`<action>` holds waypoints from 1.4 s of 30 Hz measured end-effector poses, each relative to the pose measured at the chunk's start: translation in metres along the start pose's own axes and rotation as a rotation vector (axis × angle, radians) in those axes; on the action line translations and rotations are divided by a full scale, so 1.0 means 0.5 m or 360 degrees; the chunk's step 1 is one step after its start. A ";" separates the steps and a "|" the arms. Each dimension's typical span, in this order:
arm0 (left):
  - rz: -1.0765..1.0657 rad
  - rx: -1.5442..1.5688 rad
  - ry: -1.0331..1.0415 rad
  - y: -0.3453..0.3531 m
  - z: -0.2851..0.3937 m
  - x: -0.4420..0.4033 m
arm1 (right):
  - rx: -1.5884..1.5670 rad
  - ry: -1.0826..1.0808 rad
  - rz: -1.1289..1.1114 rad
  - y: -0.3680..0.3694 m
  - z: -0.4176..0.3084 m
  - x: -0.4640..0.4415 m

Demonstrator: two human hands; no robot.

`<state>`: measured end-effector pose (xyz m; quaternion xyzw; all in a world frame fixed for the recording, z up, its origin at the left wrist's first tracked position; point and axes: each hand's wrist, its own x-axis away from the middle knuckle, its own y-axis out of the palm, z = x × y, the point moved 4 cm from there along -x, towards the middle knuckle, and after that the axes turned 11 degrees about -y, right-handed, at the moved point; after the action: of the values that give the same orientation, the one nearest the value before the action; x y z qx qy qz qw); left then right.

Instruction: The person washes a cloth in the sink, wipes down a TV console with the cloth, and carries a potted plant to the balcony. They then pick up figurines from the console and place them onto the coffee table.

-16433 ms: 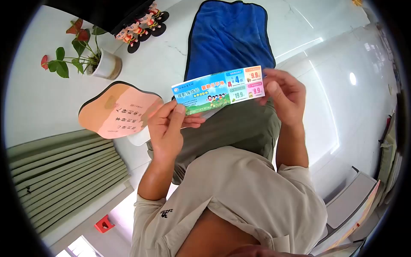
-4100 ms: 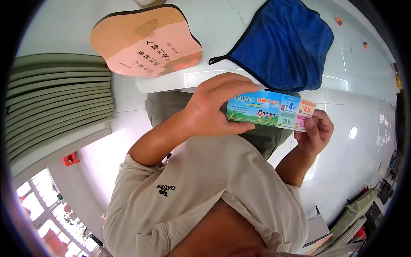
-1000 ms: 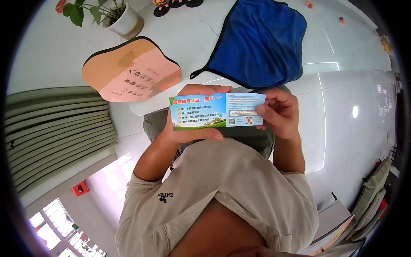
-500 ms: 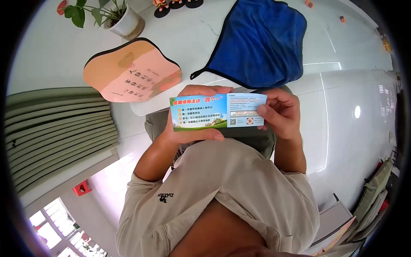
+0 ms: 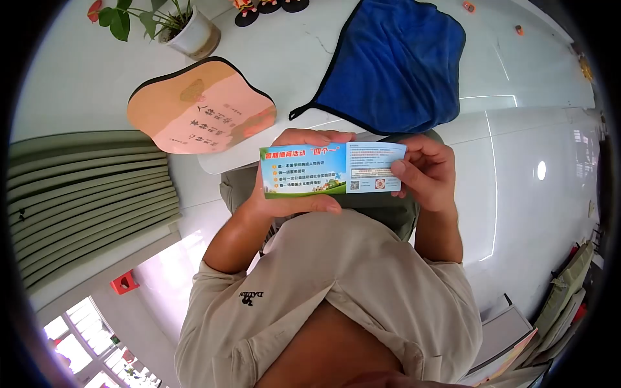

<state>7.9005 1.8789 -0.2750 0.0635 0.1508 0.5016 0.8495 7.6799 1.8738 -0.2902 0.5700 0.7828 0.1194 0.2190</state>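
A long printed paper ticket lies level between my two hands over my lap, its text side facing up. My left hand wraps round its left end, with the thumb along the lower edge and fingers at the upper edge. At the right end, my right hand pinches the ticket between thumb and fingers. Beyond the hands, a blue cloth with a black border and loop lies on the white table. To its left is a pink and orange wavy-edged mat with black characters.
A white plant pot and small figurines stand at the table's far side. Green folded curtain-like fabric is at the left, above a red stool. Two small orange items lie at the far right.
Since about four seconds ago the ticket has been turned from its cartoon-children side to its numbered-text side. My left hand has closed round its left end. In the last second almost nothing moved.
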 end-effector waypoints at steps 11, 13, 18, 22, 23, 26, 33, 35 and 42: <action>0.0039 0.0050 -0.0054 0.001 0.001 0.003 | 0.0075 0.0064 0.0033 0.000 -0.004 -0.002; -0.0073 -0.0065 -0.0077 -0.011 -0.003 0.004 | 0.0093 0.0092 0.0057 -0.007 0.002 -0.002; 0.0009 0.0101 -0.0481 -0.014 0.012 0.019 | 0.0235 0.0124 0.0145 -0.011 0.004 -0.011; 0.0092 -0.0557 -0.0394 -0.011 0.031 0.031 | 0.0228 -0.0082 0.0211 -0.036 -0.025 -0.024; 0.0033 -0.0439 -0.0482 -0.013 0.018 0.035 | 0.0217 -0.0123 0.0211 -0.047 -0.028 -0.032; 0.0078 -0.0391 -0.0454 -0.017 0.019 0.048 | 0.0168 -0.0205 0.0338 -0.062 -0.034 -0.059; 0.0529 -0.1174 0.0023 -0.076 0.099 0.134 | 0.0185 -0.0393 0.0490 -0.077 -0.027 -0.093; 0.0985 -0.0754 0.0340 -0.108 0.119 0.166 | 0.0163 -0.0391 0.0552 -0.073 -0.025 -0.094; 0.1978 -0.1122 0.0433 -0.228 0.199 0.230 | 0.0152 -0.0557 0.0536 -0.005 -0.056 -0.111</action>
<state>8.0792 1.9277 -0.2325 -0.2031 0.0205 0.9137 0.3514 7.6784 1.8221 -0.2553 0.7142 0.6317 0.0167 0.3011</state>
